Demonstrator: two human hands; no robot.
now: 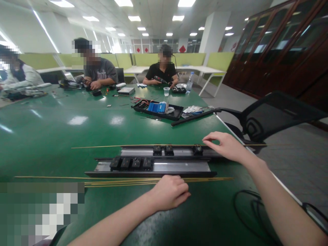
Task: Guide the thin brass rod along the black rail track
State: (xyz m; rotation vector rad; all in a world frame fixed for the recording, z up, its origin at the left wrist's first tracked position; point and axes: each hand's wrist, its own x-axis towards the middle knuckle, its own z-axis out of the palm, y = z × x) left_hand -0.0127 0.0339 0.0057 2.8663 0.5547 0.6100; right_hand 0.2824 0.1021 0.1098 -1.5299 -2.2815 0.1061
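"Seven black blocks (125,163) sat on two metal rails: four on the near rail (181,166), three on the far rail (180,151). Where were the hands?"

"R hand (228,147) hung by the far rail's R end, thumb & index tips close tog.; pinched or slightly apart, couldn't tell. The rightmost block (197,149) lay just L of those tips & a touch lower, w/ R hand nearer to it."

"Long axis?"

"Rails ran L-R across the wearer's front, approx. parallel. A thin gold rod (102,146) ran the same way along the far rail's back edge, past R hand; whether the fingers had it wasn't clear."

"& L hand?"

"L hand (170,191) lay on the wearer's side of the near rail, by a bundle of rods (123,182), fingers curled in; any grip was hidden."

"Surface & room?"

"Glossy green surface (51,133) w/ a black tray (176,111) holding a blue item (156,107), white gloves (192,111) next to it. Three co-workers (101,70) sat opp. & to L, one w/ a dark tool (159,79). Bkgd: green partitions (143,58); at R, a mesh chair (279,112) & dark cabinets (271,44)."
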